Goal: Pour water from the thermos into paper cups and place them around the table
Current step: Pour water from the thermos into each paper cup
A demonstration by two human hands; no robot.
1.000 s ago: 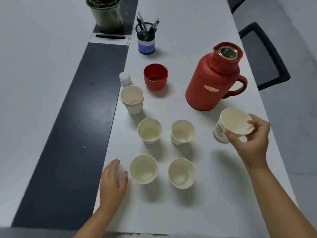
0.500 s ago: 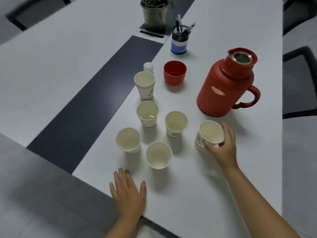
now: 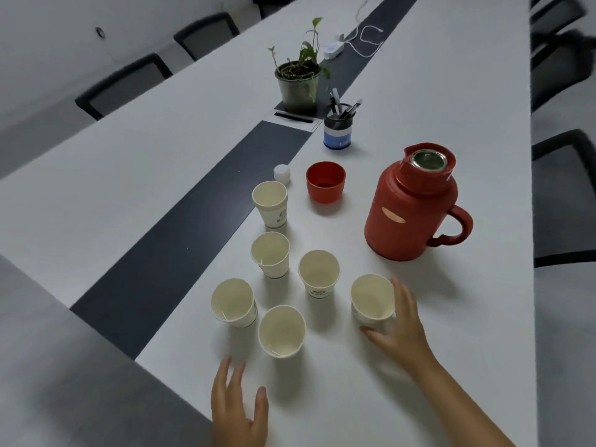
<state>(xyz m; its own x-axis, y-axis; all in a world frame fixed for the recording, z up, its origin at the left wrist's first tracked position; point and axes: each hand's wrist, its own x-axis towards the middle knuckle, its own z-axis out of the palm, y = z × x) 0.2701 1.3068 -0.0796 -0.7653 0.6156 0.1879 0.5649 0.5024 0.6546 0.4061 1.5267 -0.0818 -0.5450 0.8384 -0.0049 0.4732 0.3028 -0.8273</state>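
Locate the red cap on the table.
In the head view, the red cap stands open side up on the white table, left of the thermos, between the pen pot behind and the farthest paper cup to its front-left.

Matt white paper cups [image 3: 372, 298], cream and smooth inside. Red plastic thermos [image 3: 409, 204] with slight sheen, shiny metal mouth. Matching red plastic lid cup [image 3: 325, 182]. Smooth matt white tabletop [image 3: 451, 317], dark matt centre strip [image 3: 180, 233].
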